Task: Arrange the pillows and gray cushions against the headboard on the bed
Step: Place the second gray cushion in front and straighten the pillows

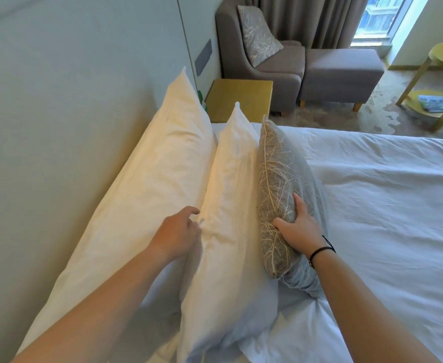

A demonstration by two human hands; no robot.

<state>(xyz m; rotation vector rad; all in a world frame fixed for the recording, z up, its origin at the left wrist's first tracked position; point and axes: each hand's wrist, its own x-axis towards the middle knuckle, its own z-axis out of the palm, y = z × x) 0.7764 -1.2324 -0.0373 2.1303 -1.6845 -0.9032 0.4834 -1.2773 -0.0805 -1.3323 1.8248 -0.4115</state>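
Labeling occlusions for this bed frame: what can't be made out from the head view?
- Left hand fingertips: tucked between the back pillow and front pillow, so its grip is unclear.
- Right hand fingers: curled over the gray cushion, far side hidden.
- Bottoms of both pillows: covered by the forearms and cut by the lower edge.
- Papers under the round table: too small to read.

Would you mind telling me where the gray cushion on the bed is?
The gray cushion stands on edge mid-frame, against the nearer white pillow's right side, gripped by the right hand.
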